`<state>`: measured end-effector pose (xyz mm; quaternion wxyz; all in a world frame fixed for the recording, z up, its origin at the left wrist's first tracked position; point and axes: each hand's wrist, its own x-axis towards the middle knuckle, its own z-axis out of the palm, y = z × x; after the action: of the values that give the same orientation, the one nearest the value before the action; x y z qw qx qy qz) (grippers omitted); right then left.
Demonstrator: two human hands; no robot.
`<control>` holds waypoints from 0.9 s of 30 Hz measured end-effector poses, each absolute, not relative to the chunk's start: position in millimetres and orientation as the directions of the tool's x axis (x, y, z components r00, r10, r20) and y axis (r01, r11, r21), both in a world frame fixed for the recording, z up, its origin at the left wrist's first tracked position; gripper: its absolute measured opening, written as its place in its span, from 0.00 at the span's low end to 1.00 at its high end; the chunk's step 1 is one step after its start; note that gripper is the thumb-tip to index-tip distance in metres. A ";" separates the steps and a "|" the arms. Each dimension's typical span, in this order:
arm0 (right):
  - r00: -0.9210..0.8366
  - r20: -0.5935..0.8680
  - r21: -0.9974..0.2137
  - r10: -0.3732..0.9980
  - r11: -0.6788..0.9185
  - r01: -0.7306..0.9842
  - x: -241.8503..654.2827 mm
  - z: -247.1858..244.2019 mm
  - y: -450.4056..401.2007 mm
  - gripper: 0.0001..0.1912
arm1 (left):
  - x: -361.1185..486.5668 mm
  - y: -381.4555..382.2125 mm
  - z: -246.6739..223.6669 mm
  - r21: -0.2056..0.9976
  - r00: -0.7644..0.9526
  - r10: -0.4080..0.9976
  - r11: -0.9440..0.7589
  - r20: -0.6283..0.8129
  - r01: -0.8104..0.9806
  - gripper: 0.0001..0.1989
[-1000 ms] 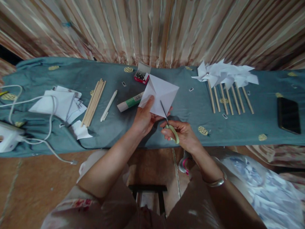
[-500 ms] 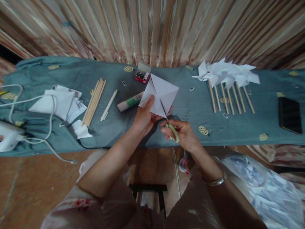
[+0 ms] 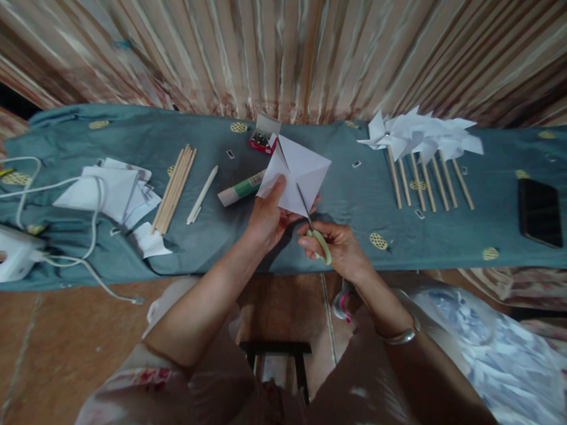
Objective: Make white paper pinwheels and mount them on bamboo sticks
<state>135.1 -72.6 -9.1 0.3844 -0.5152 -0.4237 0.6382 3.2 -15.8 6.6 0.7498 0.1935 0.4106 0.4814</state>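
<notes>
A white square of paper (image 3: 306, 164) is pinched in my left hand (image 3: 268, 217), thumb on top and fingers beneath. It is turned like a diamond, with a slit running in from its upper left corner. My right hand (image 3: 335, 246) grips scissors (image 3: 320, 243) by their pale green handles. Their dark blade lies over the lower part of the sheet, pointing toward its middle. Just left of the paper lies a glue stick (image 3: 241, 189) with a green band. Behind the sheet, a small red box (image 3: 262, 139) stands with its lid up, holding small shiny pieces.
Wooden sticks (image 3: 174, 190), a white pen (image 3: 203, 194) and stacked paper sheets (image 3: 102, 191) lie left, near a white power strip (image 3: 7, 252) with its cable. Paper pinwheels (image 3: 423, 138) on sticks and a black phone (image 3: 540, 212) are right. A plastic bag (image 3: 501, 356) sits below.
Almost nothing differs. The paper and both hands have shifted very slightly left, with the scissors still over the sheet.
</notes>
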 end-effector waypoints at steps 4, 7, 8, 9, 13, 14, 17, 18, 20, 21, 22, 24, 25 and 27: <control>-0.153 -0.332 -0.936 0.931 -0.346 -0.072 133.0 -9.1 -72.5 0.23 | 2.8 -15.4 5.8 0.687 0.199 0.883 0.457 -0.424 -0.565 0.17; -0.148 -0.334 -0.934 0.931 -0.348 -0.081 131.4 -7.8 -72.5 0.23 | 2.8 -14.9 7.6 0.684 0.196 0.876 0.470 -0.441 -0.558 0.17; -0.149 -0.336 -0.933 0.930 -0.351 -0.085 131.0 -7.4 -72.4 0.23 | 2.8 -14.9 8.4 0.685 0.194 0.874 0.472 -0.445 -0.555 0.18; -0.149 -0.338 -0.932 0.929 -0.353 -0.088 130.7 -7.0 -72.2 0.23 | 2.9 -15.0 9.1 0.687 0.191 0.875 0.471 -0.446 -0.553 0.18; -0.152 -0.337 -0.931 0.929 -0.353 -0.091 130.1 -5.9 -71.5 0.24 | 3.1 -15.8 10.1 0.690 0.194 0.880 0.463 -0.433 -0.556 0.19; -0.156 -0.338 -0.931 0.928 -0.353 -0.088 130.1 -5.7 -71.5 0.24 | 3.0 -15.9 9.8 0.687 0.195 0.879 0.464 -0.435 -0.559 0.18; -0.171 -0.359 -0.924 0.918 -0.375 -0.073 131.5 -4.1 -72.5 0.25 | 1.7 -14.9 8.3 0.688 0.187 0.882 0.457 -0.432 -0.564 0.16; -0.179 -0.368 -0.921 0.913 -0.384 -0.065 132.5 -3.2 -73.1 0.26 | 0.9 -14.1 7.7 0.694 0.178 0.885 0.450 -0.430 -0.562 0.15; -0.203 -0.385 -0.915 0.900 -0.402 -0.045 135.8 -0.8 -74.5 0.27 | -1.2 -11.5 6.8 0.706 0.153 0.890 0.436 -0.429 -0.558 0.13; -0.216 -0.393 -0.912 0.894 -0.409 -0.033 138.1 0.4 -75.2 0.27 | -2.5 -10.0 6.6 0.709 0.139 0.892 0.428 -0.429 -0.561 0.12; -0.229 -0.401 -0.909 0.887 -0.415 -0.018 140.7 1.7 -75.9 0.27 | -4.0 -8.3 6.7 0.709 0.127 0.894 0.422 -0.430 -0.566 0.11; -0.264 -0.415 -0.905 0.871 -0.426 0.017 147.0 3.8 -77.3 0.27 | -7.5 -5.0 7.1 0.704 0.115 0.897 0.409 -0.426 -0.581 0.10; -0.288 -0.420 -0.903 0.861 -0.429 0.034 150.6 4.5 -78.0 0.27 | -9.4 -3.5 7.2 0.702 0.110 0.901 0.400 -0.421 -0.590 0.11; -0.334 -0.425 -0.901 0.842 -0.430 0.061 158.2 5.5 -79.2 0.26 | -13.4 -1.1 6.6 0.700 0.096 0.902 0.390 -0.421 -0.598 0.11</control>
<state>158.2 -79.2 5.5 0.2865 -0.5011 -0.4503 0.6813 -13.4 -1.1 6.6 0.7180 0.1796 0.4236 0.5223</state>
